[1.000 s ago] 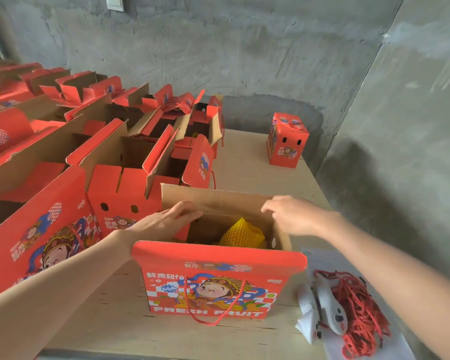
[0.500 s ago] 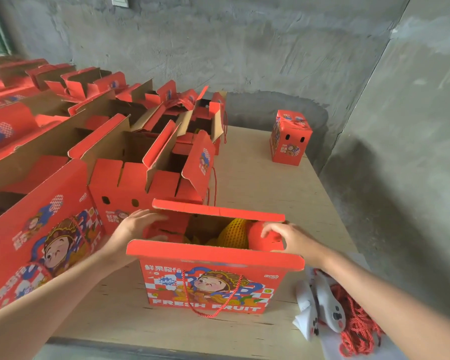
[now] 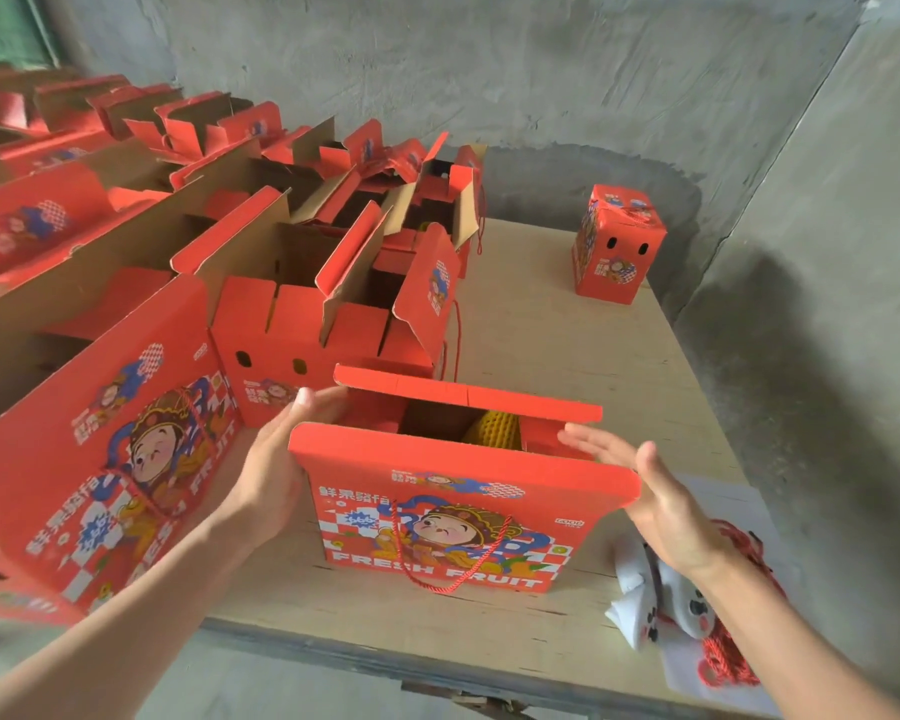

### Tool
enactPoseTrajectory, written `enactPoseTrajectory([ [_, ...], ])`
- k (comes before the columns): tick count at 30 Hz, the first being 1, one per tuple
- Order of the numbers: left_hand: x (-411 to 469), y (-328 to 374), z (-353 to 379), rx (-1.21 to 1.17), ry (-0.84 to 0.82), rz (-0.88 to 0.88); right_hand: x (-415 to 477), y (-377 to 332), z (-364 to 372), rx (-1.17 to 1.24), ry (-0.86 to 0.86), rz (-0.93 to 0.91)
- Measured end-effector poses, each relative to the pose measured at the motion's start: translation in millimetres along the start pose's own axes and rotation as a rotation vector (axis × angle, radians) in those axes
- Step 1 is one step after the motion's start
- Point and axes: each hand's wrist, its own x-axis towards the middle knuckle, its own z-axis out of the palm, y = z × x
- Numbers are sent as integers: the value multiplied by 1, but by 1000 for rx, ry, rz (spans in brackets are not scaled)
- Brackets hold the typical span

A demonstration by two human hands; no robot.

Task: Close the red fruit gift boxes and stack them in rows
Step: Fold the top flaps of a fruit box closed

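Fingers of my left hand lie straight against the left end of the gift box on the tabletop, touching its far flap to guide it. Inside the box, yellow netted fruit shows between two half-lowered flaps. At the box's right end my right hand is flat, holding nothing, probably squaring the near flap.

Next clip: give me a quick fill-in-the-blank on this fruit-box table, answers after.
1. The front box, between the left hand and the right hand, has its top ___.
2. The foam netting inside it is ___.
3. Its printed front reads FRESH ___.
4. The only closed box stands at the table's far ___ corner.
Answers: open; yellow; FRUIT; right.
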Motion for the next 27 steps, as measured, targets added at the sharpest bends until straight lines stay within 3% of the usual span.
enactPoseTrajectory([
  [6, 1, 9, 10, -89, 25, -28, 18, 15, 24, -256, 461, -95],
  [11, 9, 4, 12, 37, 114, 98, 21, 23, 29, -403, 512, -151],
  [17, 9, -20, 15, 458, 179, 311, 18, 35, 44, -519, 611, -169],
  [23, 16, -23, 11, 472, 230, 331, 24, 38, 49, -561, 673, -219],
  [27, 22, -18, 13, 343, 253, 248, 29, 36, 43, -502, 692, -205],
])
